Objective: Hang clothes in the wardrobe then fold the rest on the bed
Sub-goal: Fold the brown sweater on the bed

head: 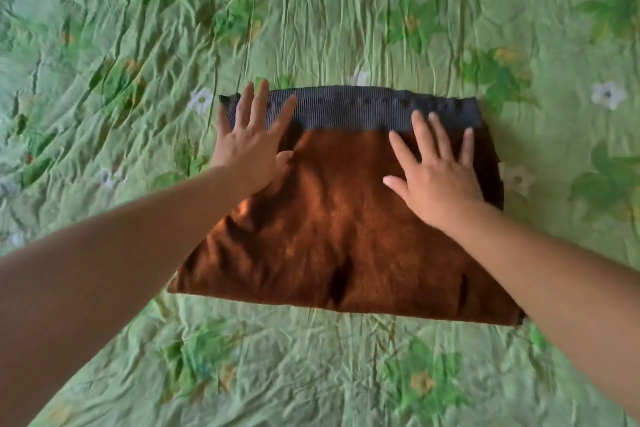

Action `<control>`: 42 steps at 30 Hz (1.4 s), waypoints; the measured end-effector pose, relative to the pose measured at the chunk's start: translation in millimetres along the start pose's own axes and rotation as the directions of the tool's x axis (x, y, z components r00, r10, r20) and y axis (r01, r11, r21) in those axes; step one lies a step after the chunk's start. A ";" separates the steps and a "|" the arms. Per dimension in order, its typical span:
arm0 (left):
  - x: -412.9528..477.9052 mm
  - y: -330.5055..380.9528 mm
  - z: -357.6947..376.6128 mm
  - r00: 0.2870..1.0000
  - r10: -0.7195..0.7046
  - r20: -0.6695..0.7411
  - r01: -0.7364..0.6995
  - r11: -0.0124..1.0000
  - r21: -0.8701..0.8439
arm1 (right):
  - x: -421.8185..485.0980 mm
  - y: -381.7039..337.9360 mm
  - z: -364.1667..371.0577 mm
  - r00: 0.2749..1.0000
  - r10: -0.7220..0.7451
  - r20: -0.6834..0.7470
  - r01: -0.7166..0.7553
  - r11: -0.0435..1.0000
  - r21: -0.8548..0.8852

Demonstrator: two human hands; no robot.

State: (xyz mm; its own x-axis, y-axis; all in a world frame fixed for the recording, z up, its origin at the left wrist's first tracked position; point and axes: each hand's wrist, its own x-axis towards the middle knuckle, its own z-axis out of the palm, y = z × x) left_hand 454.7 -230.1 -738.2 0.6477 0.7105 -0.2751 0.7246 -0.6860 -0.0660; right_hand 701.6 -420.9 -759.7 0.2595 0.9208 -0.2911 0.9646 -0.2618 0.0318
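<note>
Under both your arms is the bed, with its crinkled green bedspread (pixel 104 45) printed in darker green flowers running out past your hands on every side. On it, right beneath your palms, lies the folded rust-brown garment (pixel 329 236). It's flat, with its long axis running across you from hand to hand. Its near folded edge sits back toward your elbows and dips a little lower on your right.

The dark blue-grey ribbed band (pixel 346 111) is the far edge, pointing away from you. It stretches sideways between your two sets of fingertips and a bit beyond each.

Your left forearm (pixel 104 270) comes in low from the left corner and your right forearm (pixel 554 288) from the right corner, both angling inward.

Your left hand (pixel 251 146) is flat and wide, fingers straight and spread. The fingertips lie on the band's left end, the thumb is on the brown cloth, and the heel sits at the garment's left edge. Your right hand (pixel 440 180) is just as wide, palm down on the brown cloth. Its fingertips reach the band and its thumb sticks out toward your left hand. Neither hand grips anything; both press flat.

A small white printed flower (pixel 201 100) sits just outside your left fingertips.
</note>
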 end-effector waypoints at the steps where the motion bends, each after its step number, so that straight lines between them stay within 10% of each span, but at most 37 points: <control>1: -15.0 7.8 10.1 0.997 0.031 -0.069 -0.034 0.999 -0.042 | -17.3 -6.6 13.8 1.000 -0.013 -0.021 0.013 1.000 0.028; 22: -189.0 9.7 91.0 0.956 0.284 0.066 -0.289 0.953 0.085 | -159.9 -18.4 61.9 0.963 -0.269 -0.018 0.267 0.961 -0.076; 35: -240.5 1.1 69.5 0.928 0.364 0.077 -0.364 0.931 -0.015 | -206.0 -32.5 42.7 0.911 -0.282 0.301 0.317 0.946 -0.071; 42: -251.1 -1.1 82.4 0.996 -0.076 -0.037 0.064 0.964 -0.258 | -212.8 -71.3 47.4 0.986 -0.155 0.065 0.146 0.981 0.126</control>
State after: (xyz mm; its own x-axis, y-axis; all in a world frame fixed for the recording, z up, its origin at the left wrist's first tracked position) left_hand 271.9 -420.6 -748.1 0.5993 0.7658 -0.2332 0.8005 -0.5757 0.1668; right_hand 575.4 -611.9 -745.3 0.1036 0.9294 -0.3543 0.9784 -0.1593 -0.1316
